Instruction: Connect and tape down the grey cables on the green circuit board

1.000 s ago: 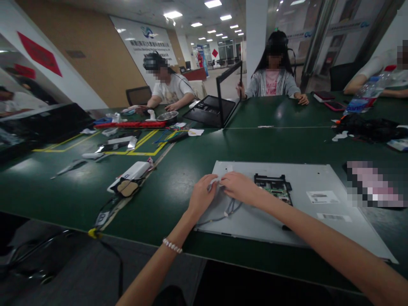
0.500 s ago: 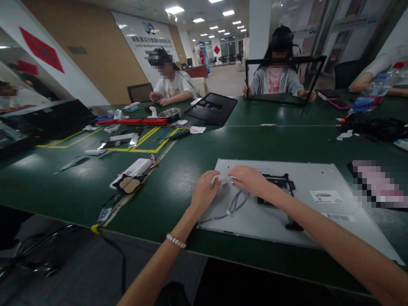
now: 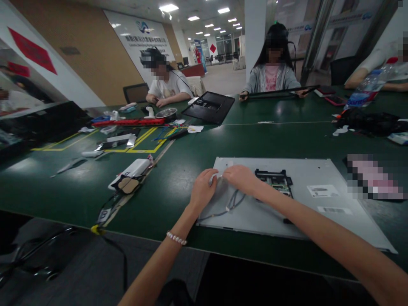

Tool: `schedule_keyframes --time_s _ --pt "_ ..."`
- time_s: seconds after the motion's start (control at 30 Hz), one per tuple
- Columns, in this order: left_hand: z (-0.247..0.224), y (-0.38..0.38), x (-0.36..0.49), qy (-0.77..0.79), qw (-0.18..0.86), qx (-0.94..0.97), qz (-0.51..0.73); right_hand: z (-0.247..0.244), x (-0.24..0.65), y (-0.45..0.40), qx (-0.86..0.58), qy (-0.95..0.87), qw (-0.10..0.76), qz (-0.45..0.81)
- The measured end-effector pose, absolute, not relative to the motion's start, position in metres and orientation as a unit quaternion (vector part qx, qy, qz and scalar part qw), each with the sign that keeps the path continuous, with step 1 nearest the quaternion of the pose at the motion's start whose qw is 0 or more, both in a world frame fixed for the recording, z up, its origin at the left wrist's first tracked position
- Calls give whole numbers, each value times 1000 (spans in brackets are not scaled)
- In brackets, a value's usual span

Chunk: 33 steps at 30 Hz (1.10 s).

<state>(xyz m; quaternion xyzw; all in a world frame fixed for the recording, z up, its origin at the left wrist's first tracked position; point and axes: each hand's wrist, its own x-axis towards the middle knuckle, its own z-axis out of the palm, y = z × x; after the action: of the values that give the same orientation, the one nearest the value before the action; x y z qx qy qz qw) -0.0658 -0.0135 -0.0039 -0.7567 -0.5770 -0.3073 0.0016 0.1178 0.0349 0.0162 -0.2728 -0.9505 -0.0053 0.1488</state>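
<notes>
Head view: the left hand [image 3: 204, 189] pinches a small white scrap [image 3: 213, 177] between thumb and fingers, above the far left corner of a flat grey panel [image 3: 301, 182]. The right hand [image 3: 241, 178] is just beside it, fingertips bent in toward the scrap; whether they grip it cannot be told. The panel lies flat on the green table [image 3: 178, 174], near its front edge. A grey cable [image 3: 232, 204] curves across the panel below the hands, and a circuit board [image 3: 279, 187] in a black bracket sits on it, partly behind the right forearm. Two white labels [image 3: 323, 191] are stuck farther right. A bead bracelet [image 3: 176, 238] circles the left wrist. Well to the left lies a white block [image 3: 131, 173] with a dark cord; to the right of the panel is a blurred pink thing [image 3: 376, 176]. Across the table one person [image 3: 272, 78] holds a black frame [image 3: 276, 93] with both hands; another [image 3: 168, 87] sits farther left, near a black cover [image 3: 210, 108] lying on the table.
</notes>
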Motion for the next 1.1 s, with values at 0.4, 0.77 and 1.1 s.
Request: schedule_keyframes --time_s 0.4,0.77,1.1 --pt "9 -21 -50 -542 -20 -789 -287 8 273 37 -438 -885 147 -55" --pt "4 -33 41 -440 -145 -871 -161 -10 281 28 -440 -888 120 -67" --pt "-3 -26 45 -440 -159 -872 -146 -22 288 36 -475 -863 175 6"
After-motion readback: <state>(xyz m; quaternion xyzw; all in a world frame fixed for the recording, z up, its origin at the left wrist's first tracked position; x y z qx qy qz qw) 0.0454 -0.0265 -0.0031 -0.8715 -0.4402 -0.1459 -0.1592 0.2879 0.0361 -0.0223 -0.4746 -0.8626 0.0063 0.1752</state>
